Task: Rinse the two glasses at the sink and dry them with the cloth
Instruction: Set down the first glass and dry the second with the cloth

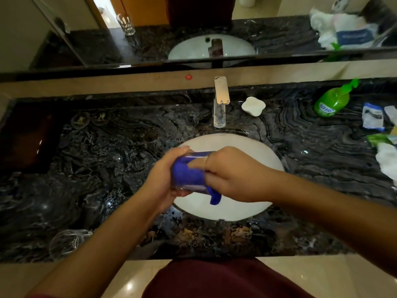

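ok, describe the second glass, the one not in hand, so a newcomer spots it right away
Start at the white sink, then go along the dark marble counter to its near left corner. The clear glass lies there on its side, apart from the one being wiped with the blue cloth.

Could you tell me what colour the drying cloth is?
Blue; the cloth shows best in the head view.

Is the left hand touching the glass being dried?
Touching. The head view shows the left hand wrapped around the glass over the sink, with the blue cloth stuffed inside it.
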Motion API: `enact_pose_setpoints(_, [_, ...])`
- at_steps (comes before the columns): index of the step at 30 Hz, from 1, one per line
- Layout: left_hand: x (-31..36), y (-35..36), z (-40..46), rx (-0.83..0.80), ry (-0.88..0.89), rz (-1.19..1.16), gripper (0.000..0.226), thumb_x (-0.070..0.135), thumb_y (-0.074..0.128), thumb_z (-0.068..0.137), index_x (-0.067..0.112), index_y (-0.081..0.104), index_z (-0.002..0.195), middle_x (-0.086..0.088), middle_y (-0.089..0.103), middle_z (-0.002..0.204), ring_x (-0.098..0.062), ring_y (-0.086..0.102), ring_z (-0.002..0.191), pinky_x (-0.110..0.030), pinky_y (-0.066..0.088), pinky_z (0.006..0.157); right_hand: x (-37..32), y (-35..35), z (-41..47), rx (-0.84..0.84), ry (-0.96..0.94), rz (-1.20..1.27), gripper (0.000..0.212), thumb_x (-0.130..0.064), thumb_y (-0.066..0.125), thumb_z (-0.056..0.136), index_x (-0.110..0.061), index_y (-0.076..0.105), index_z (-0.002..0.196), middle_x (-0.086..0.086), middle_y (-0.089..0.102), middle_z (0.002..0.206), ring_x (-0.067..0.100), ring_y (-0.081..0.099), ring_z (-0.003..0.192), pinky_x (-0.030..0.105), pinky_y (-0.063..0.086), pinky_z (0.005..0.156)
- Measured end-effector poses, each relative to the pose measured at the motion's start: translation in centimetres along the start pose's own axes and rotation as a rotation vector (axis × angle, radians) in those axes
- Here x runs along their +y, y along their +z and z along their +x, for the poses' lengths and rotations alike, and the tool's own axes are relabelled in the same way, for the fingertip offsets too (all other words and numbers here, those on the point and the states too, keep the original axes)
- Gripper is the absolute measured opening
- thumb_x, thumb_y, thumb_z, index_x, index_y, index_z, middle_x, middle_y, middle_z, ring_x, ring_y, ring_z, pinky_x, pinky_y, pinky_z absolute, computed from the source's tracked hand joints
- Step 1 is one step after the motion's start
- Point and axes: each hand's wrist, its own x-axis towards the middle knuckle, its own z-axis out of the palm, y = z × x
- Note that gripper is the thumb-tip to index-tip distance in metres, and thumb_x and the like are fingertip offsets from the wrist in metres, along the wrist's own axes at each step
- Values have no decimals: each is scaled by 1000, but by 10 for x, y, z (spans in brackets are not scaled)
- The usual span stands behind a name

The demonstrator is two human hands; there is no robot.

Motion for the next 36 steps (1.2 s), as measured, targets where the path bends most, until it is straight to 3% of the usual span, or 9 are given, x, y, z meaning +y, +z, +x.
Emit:
enact_pose_setpoints(4, [11,-4,-6,13,631,340,30,39,49,91,15,65,95,4,70,83,-12,63,69,-24,49,60,-12,7,-6,156,416,1126,26,-5,38,103,8,61,108,1,49,47,8,36,29,18,28,33])
enact_pose_setpoints(8, [19,-7,-7,-45,1069,483,22,33,48,98,30,63,113,11,67,94,-16,65,77,-30,51,68,-31,11,-13,287,431,1792,29,-4,34,99,2,61,108,4,54,55,3,32,26,13,22,26])
enact_pose_setpoints(13, [24,3,-19,-32,903,493,24,31,45,96,28,63,110,14,70,93,-5,66,77,-20,51,67,-28,20,-22,335,335,1471,30,-14,45,96,-4,69,111,5,52,53,7,33,29,22,17,34])
enact_pose_setpoints(16, [30,10,-28,-17,689,416,28,40,44,92,23,66,99,1,72,87,-13,68,73,-25,52,62,-23,12,-28,394,125,979,26,-8,55,98,-21,74,109,-2,63,58,8,49,36,19,36,37])
enact_pose_setpoints(21, [48,15,-42,11,408,312,42,45,47,92,8,64,100,-33,62,96,-36,59,78,-50,44,67,-8,-5,-30,631,-292,-265,27,-11,65,90,-17,77,114,2,78,99,20,68,77,29,50,59])
enact_pose_setpoints(24, [53,15,-49,7,261,219,31,44,54,93,17,67,88,-19,60,79,-27,54,62,-31,46,55,-4,-15,-30,670,-444,-500,28,-15,62,95,-22,76,118,1,78,113,26,73,76,30,47,51])
enact_pose_setpoints(26, [56,15,-50,-3,204,186,32,40,50,98,18,64,79,-9,53,67,-20,44,49,-20,31,38,-6,-17,-29,622,-430,-535,35,-14,58,94,-27,70,124,0,77,117,27,74,76,30,47,48])
enact_pose_setpoints(30, [61,18,-46,15,312,313,27,32,47,102,10,58,92,-2,47,57,-16,41,41,-17,24,40,-15,-9,-18,497,-251,-315,50,-19,46,87,-27,60,134,4,77,107,29,73,79,37,59,57])
enact_pose_setpoints(36, [58,17,-47,30,569,488,28,42,53,86,19,67,87,-12,65,77,-30,61,67,-38,47,57,-29,-14,-18,219,156,971,36,-7,46,100,-28,71,84,-2,48,50,11,35,33,18,29,35])
